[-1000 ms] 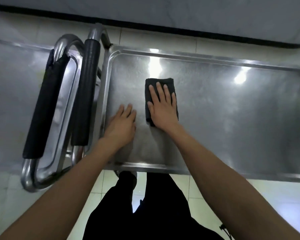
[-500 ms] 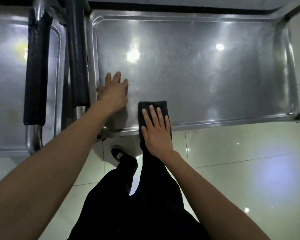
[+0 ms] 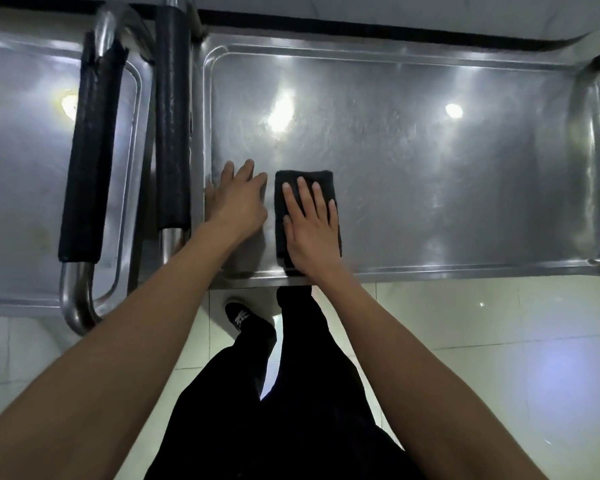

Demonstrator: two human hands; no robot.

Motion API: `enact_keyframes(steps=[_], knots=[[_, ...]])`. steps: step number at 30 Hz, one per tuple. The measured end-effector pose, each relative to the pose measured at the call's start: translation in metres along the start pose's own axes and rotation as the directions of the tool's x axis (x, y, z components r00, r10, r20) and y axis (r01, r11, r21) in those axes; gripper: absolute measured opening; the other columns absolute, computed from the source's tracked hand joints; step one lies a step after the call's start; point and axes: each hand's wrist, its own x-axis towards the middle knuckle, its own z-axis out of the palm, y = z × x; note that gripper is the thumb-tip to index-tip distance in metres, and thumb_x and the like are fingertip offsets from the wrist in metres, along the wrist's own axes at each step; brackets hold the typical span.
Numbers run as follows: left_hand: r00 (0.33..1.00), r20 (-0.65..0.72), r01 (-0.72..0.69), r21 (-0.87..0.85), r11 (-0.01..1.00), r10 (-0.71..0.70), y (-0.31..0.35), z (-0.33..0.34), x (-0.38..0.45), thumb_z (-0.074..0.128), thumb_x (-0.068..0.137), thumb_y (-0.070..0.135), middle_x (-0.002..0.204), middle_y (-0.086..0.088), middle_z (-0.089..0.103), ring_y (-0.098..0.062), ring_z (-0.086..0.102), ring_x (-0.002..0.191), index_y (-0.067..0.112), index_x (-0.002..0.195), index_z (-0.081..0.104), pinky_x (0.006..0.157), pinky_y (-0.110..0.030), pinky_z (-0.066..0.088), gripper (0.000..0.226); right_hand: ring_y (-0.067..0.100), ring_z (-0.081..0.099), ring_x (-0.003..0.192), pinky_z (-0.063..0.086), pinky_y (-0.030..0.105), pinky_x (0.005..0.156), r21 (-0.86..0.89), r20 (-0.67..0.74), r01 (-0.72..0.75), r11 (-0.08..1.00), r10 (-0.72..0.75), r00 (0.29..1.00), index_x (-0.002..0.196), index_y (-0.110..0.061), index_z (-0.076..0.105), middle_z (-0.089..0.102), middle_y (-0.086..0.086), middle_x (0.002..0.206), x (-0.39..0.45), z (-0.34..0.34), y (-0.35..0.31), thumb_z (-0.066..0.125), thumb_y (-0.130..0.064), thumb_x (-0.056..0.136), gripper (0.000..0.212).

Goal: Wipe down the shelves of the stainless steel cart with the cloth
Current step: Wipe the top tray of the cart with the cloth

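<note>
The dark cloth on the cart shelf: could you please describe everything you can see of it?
The dark, nearly black cloth looks like soft towelling folded into an upright rectangle. It lies flat on the stainless steel cart's top shelf, near the shelf's front left corner, its near end reaching the front rim. The right hand presses on it, palm down with fingers spread, covering its lower part. The left hand rests flat on the bare shelf just left of it, apparently not touching it.

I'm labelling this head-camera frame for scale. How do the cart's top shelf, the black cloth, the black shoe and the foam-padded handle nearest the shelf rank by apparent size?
1. Top shelf
2. Foam-padded handle
3. Black cloth, part hidden under the right hand
4. Black shoe, though it is farther from the camera and partly hidden by the trouser leg, so unsure.
</note>
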Motion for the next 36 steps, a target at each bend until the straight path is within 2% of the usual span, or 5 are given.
enact_keyframes(steps=[8, 20, 27, 32, 36], knots=[[0.995, 0.009, 0.102, -0.076, 0.992, -0.101, 0.010, 0.002, 0.001, 0.044, 0.099, 0.026, 0.165, 0.001, 0.016, -0.030, 0.005, 0.152, 0.029, 0.147, 0.041, 0.118, -0.064, 0.014, 0.048, 0.023, -0.002, 0.155, 0.006, 0.051, 0.124, -0.054, 0.014, 0.120, 0.991, -0.119, 0.993, 0.161, -0.030, 0.008, 0.004, -0.001, 0.169, 0.132, -0.035, 0.015, 0.025, -0.033, 0.107, 0.056], [0.967, -0.030, 0.245, -0.165, 0.956, -0.253, 0.023, 0.001, 0.006, 0.048, 0.096, 0.029, 0.156, 0.004, 0.036, -0.023, 0.018, 0.150, 0.027, 0.132, 0.060, 0.112, -0.063, 0.026, 0.038, 0.025, 0.003, 0.155, 0.005, 0.052, 0.124, -0.101, -0.006, 0.312, 0.945, -0.314, 0.949, 0.160, -0.028, 0.014, 0.009, 0.001, 0.168, 0.292, -0.063, -0.012, 0.024, -0.035, 0.104, 0.057], [0.954, -0.042, 0.283, -0.202, 0.938, -0.297, 0.030, 0.004, 0.000, 0.044, 0.100, 0.031, 0.161, 0.004, 0.028, -0.019, 0.010, 0.152, 0.028, 0.141, 0.051, 0.119, -0.058, 0.017, 0.042, 0.025, 0.001, 0.155, 0.002, 0.051, 0.125, -0.094, 0.029, 0.395, 0.914, -0.394, 0.918, 0.160, -0.027, 0.014, 0.008, 0.001, 0.168, 0.280, -0.058, -0.018, 0.023, -0.036, 0.105, 0.057], [0.944, -0.110, 0.282, -0.212, 0.936, -0.310, 0.033, 0.014, -0.023, 0.045, 0.099, 0.030, 0.156, -0.001, 0.038, -0.023, 0.022, 0.149, 0.023, 0.139, 0.054, 0.118, -0.054, 0.023, 0.041, 0.022, 0.004, 0.155, 0.005, 0.050, 0.124, -0.074, 0.067, 0.452, 0.889, -0.448, 0.892, 0.160, -0.029, 0.015, 0.012, -0.001, 0.168, 0.242, -0.046, -0.018, 0.024, -0.036, 0.105, 0.056], [0.934, -0.191, 0.264, -0.195, 0.945, -0.300, 0.045, 0.039, -0.064, 0.058, 0.093, 0.024, 0.144, -0.007, 0.052, -0.029, 0.040, 0.140, 0.018, 0.126, 0.065, 0.109, -0.051, 0.032, 0.034, 0.022, 0.003, 0.155, 0.005, 0.050, 0.124, -0.059, 0.099, 0.488, 0.871, -0.482, 0.871, 0.160, -0.029, 0.014, 0.010, -0.001, 0.168, 0.197, -0.035, -0.022, 0.025, -0.035, 0.106, 0.056]])
